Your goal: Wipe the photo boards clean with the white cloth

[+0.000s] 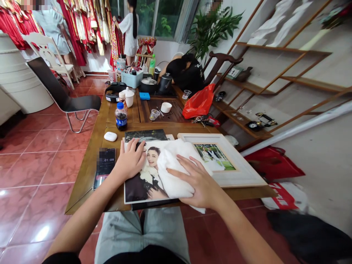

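A large glossy wedding photo print (143, 181) lies on the near edge of the wooden table (90, 167). My left hand (131, 160) rests flat on its upper left part, fingers spread. My right hand (198, 182) presses a white cloth (172, 167) onto the print's right side, fingers stretched over the cloth. A white-framed photo (220, 159) lies just right of the print. A dark photo (145, 135) lies behind it.
A phone showing a timer (105, 165) and a white earbud case (110, 136) lie left of the print. Behind them are a cola bottle (121, 116), a tea tray with cups (165, 108) and a red bag (198, 103). A person leans on the far end; a black chair (64, 91) stands left.
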`<state>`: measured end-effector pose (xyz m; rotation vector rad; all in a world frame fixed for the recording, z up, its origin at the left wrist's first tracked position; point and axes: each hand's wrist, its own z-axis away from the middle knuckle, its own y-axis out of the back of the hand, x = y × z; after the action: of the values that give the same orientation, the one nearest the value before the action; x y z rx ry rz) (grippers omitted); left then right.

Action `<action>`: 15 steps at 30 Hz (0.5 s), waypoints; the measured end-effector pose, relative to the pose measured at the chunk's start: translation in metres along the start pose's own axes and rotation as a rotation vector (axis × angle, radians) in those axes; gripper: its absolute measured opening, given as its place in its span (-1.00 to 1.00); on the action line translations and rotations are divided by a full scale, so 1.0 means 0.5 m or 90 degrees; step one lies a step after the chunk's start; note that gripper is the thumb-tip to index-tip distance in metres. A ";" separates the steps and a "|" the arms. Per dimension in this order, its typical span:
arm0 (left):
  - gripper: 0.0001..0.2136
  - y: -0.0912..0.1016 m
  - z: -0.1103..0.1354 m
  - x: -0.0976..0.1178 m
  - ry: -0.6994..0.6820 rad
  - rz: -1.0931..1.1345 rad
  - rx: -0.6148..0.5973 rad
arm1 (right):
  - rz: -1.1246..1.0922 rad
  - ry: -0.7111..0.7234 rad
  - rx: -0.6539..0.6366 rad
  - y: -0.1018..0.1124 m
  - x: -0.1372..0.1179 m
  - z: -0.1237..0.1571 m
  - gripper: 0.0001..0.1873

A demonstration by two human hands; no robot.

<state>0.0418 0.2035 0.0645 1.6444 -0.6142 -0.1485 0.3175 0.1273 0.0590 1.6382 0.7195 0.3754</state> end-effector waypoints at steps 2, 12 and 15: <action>-0.53 0.001 -0.001 0.003 0.008 0.006 -0.010 | 0.001 -0.013 0.007 -0.002 0.012 -0.013 -0.14; -0.52 0.010 -0.002 0.017 0.020 0.008 -0.009 | 0.011 -0.044 0.025 -0.005 0.069 -0.079 -0.18; -0.53 0.010 -0.001 0.016 0.014 0.010 -0.001 | 0.017 -0.050 0.015 -0.006 0.071 -0.105 -0.17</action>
<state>0.0475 0.2001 0.0711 1.6378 -0.6100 -0.1198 0.3113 0.1905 0.0616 1.6774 0.6453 0.3211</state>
